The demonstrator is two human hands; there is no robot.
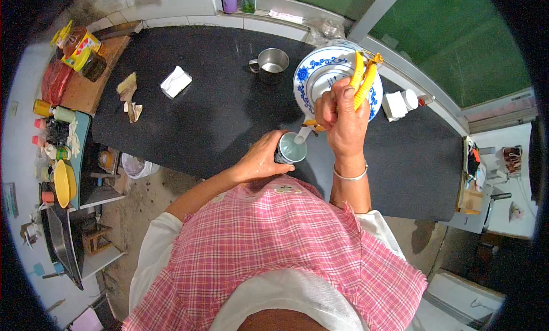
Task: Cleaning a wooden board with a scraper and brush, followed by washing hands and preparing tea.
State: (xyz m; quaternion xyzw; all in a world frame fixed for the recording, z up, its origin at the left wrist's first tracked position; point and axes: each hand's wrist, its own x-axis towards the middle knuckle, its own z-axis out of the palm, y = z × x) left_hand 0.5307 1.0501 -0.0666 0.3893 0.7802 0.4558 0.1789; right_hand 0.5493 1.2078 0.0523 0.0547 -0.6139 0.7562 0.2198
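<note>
My left hand (261,155) is wrapped around a small cup (292,150) with a dark patterned outside and a pale inside, close to the table's near edge. Clear liquid seems to stand in the cup. In my right hand (345,116) are the yellow wrapped handles (359,84) of a pot, gripped from above. A pale spout (303,134) reaches over the cup's rim. Under and behind my right hand shows round white porcelain (315,65) with blue flowers and rings. My hand hides part of it, so I cannot tell whether all of it belongs to the pot.
On the black table (206,108) are a metal mug (273,61), a white tissue pack (176,82) and torn scraps (128,95). A white box (394,106) and a white round container (410,100) sit to the right. Bottles (81,52) crowd the left shelf.
</note>
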